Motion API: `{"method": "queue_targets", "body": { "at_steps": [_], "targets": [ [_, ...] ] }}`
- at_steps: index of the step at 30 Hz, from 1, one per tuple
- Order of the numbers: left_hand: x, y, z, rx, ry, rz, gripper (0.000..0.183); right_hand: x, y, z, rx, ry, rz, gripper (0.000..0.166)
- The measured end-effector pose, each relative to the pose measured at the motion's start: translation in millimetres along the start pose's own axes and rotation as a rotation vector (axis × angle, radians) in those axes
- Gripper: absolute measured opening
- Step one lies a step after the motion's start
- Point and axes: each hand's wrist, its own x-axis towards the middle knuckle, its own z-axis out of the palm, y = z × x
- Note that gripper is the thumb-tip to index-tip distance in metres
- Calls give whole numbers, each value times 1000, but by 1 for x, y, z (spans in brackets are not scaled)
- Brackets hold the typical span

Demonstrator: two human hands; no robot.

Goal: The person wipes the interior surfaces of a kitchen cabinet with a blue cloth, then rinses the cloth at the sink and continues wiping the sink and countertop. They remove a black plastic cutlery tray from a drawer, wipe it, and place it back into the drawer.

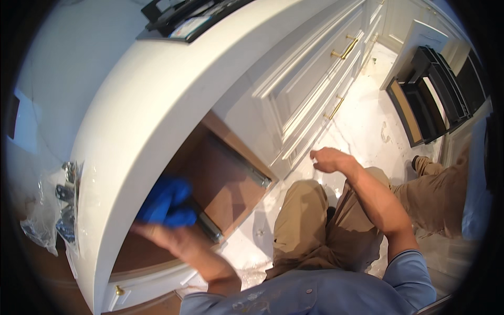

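Observation:
My left hand point(165, 240), blurred, is inside an open cabinet bay point(220, 185) under a white countertop point(130, 138). It grips a bunched blue cloth point(167, 202), though the fingers are partly hidden. The cloth lies over the rear part of a metal drawer slide point(208, 226) on the brown cabinet floor. A second metal slide point(252, 173) runs along the bay's side wall. My right hand point(332, 159) hangs above my knees with its fingers curled in. A small pale spot shows at its fingertips, too unclear to name.
White drawer fronts with brass handles point(346, 49) continue beyond the bay. A dark drawer box point(425, 106) with a white front stands at right. A black case point(189, 23) and a plastic bag of hardware point(43, 220) sit on the countertop. Tan trousers point(433, 189) show at right, perhaps reflected.

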Motion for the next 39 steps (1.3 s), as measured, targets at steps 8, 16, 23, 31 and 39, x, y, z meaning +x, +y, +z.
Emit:
{"method": "queue_targets", "body": {
  "at_steps": [8, 16, 23, 31, 39],
  "targets": [
    [-44, -5, -43, 171, -380, -209, 60, 14, 8, -28, -61, -42, 60, 32],
    [-141, -49, 75, 1224, -1190, 255, 51, 26, 22, -37, -8, -17, 105, 20],
    [-114, -57, 173, 818, -1343, 118, 45, 9, 84, -54, 306, 61, 307, 18],
    [-114, -18, 245, 1408, -1636, -148, 61, -38, 120, -16, 676, 374, 851, 17],
    [-106, -35, 280, 1591, -1658, -508, 73, -290, 131, -109, 605, 378, 1124, 14]
  ]
}}
